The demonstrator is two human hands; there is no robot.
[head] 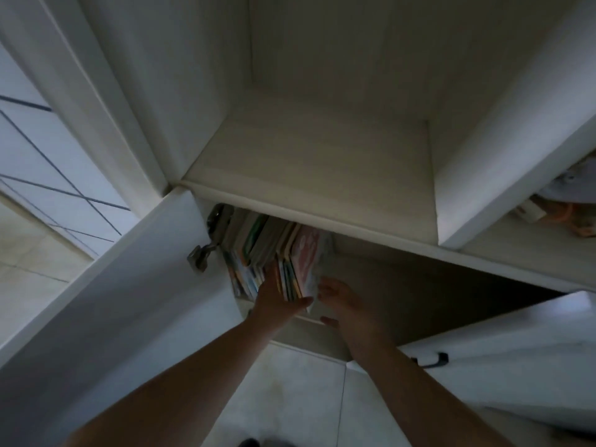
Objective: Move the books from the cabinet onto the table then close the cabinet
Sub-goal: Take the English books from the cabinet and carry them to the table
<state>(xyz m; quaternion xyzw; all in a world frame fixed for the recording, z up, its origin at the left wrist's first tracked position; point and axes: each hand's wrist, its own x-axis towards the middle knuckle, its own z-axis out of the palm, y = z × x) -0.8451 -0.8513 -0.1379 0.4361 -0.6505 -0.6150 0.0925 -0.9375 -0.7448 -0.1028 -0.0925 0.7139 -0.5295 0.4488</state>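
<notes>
In the cabinet, left hand gripping books — right hand loose, holding nothing

Matt white cabinet, metal hinge

cabinet is all white, books are a mix of pink, teal, orange, and the door handle is black

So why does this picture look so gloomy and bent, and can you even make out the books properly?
In the head view, the lighting is dim: the lower cabinet compartment is in shadow, so the books show colours but no readable titles. The wide-angle lens bows the shelf edge and doors. The left hand and right hand look slightly soft, perhaps from motion. No glare shows.
</notes>
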